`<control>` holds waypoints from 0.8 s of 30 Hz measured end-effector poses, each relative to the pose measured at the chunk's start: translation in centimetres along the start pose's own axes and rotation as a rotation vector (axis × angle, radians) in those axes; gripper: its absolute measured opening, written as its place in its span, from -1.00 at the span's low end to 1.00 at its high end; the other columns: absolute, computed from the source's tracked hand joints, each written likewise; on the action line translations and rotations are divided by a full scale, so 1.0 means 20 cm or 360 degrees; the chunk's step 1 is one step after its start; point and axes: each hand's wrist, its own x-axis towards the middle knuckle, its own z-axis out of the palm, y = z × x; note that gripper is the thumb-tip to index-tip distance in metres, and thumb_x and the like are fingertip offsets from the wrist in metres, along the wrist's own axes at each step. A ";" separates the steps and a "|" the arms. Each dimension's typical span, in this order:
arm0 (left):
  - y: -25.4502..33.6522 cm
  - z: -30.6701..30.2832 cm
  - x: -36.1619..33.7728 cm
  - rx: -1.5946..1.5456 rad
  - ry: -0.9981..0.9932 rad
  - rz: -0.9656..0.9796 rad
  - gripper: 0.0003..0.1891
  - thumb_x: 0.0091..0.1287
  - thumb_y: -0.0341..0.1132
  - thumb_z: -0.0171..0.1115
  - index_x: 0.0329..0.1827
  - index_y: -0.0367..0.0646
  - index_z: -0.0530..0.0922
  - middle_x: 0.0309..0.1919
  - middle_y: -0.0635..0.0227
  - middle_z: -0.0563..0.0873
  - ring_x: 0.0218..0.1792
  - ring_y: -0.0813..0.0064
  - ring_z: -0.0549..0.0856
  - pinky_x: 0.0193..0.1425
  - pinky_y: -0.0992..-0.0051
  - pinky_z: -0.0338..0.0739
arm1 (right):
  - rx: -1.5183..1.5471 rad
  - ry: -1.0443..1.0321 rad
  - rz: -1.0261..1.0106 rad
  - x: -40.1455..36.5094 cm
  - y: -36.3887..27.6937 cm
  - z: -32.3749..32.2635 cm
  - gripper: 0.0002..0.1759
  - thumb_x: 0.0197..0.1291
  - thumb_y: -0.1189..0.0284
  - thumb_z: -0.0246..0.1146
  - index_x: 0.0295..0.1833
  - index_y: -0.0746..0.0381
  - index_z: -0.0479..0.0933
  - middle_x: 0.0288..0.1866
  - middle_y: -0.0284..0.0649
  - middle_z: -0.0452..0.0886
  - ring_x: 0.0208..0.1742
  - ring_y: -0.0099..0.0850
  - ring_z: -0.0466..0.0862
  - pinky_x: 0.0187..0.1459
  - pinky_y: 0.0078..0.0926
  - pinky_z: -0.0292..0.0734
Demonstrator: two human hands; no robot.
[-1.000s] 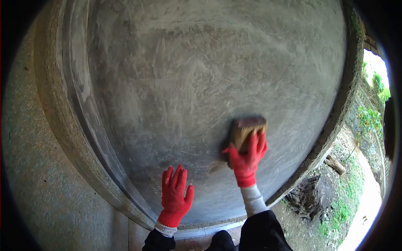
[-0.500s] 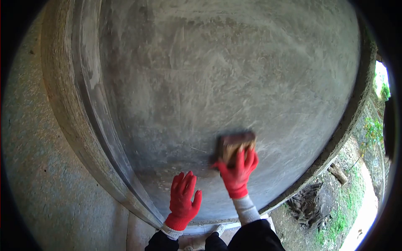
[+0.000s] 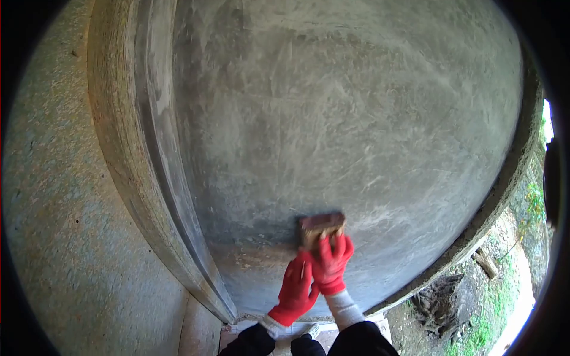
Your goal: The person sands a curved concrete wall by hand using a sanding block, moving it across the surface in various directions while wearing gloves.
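In the head view, my right hand (image 3: pixel 331 264), in a red glove, grips a brown block (image 3: pixel 321 225) with a dark reddish face and a tan side. The block lies against a grey plastered surface (image 3: pixel 332 142), on its lower part; whether it is wood, a sponge or a brush I cannot make out. My left hand (image 3: pixel 295 289), gloved in red too, is just beside the right one, its fingers stretched up toward the block's lower edge. The two gloves overlap in view; whether the left fingertips touch the block cannot be told.
A stepped frame (image 3: pixel 139 172) runs down the left of the plaster, beside a speckled wall (image 3: pixel 65 207). At right, a rough edge (image 3: pixel 475 234) borders ground with a dark stump (image 3: pixel 439 305), a short log (image 3: pixel 487 264) and greenery. A shoe (image 3: pixel 313 330) shows below.
My right hand and the block have moved down and slightly left over the plaster. My left hand has shifted right, up against the right hand. The view has turned a little.
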 end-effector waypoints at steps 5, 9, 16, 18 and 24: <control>0.07 -0.13 0.49 0.0044 0.0255 0.0366 -0.18 0.13 -0.40 0.29 0.45 -0.43 0.09 0.41 -0.29 0.20 0.40 -0.32 0.26 0.46 -0.07 0.18 | -0.0039 -0.0053 -0.0006 0.65 -0.08 -0.20 -0.22 -0.06 0.31 0.45 0.36 0.03 0.41 0.48 -0.06 0.24 0.22 0.01 0.39 0.18 -0.09 0.37; 0.08 0.03 0.41 0.0161 0.0389 0.0288 -0.24 0.26 -0.25 0.22 0.44 -0.43 0.11 0.39 -0.30 0.19 0.38 -0.38 0.25 0.43 -0.10 0.23 | 0.0100 -0.0267 0.0036 0.55 -0.06 -0.25 -0.29 -0.01 0.44 0.41 0.35 0.07 0.44 0.47 -0.05 0.25 0.21 0.00 0.41 0.19 -0.14 0.43; -0.07 0.31 0.44 0.1087 0.0915 -0.0117 -0.36 0.29 -0.08 0.22 0.36 -0.15 0.26 0.26 -0.19 0.35 0.15 -0.19 0.47 0.07 0.02 0.47 | 0.0601 -0.0405 0.0183 0.28 -0.06 -0.28 -0.32 0.05 0.71 0.30 0.36 0.17 0.42 0.48 0.11 0.24 0.39 0.06 0.40 0.31 -0.19 0.40; 0.04 0.12 0.57 0.0750 0.1062 0.0065 -0.36 0.20 -0.04 0.29 0.33 -0.04 0.34 0.29 -0.18 0.33 0.16 -0.20 0.46 0.07 0.00 0.46 | 0.0712 -0.0234 0.0336 0.34 -0.08 -0.36 -0.43 0.09 0.75 0.21 0.28 0.29 0.48 0.40 0.17 0.34 0.35 0.11 0.44 0.30 -0.14 0.41; 0.13 -0.25 0.85 0.0733 0.1130 0.0047 -0.37 0.08 -0.04 0.40 0.22 -0.01 0.46 0.36 -0.36 0.20 0.17 -0.33 0.41 0.10 -0.09 0.40 | 0.0786 -0.0218 0.0547 0.24 -0.03 -0.54 -0.36 0.06 0.88 0.08 0.30 0.26 0.44 0.40 0.15 0.29 0.37 -0.03 0.40 -0.13 -0.47 0.74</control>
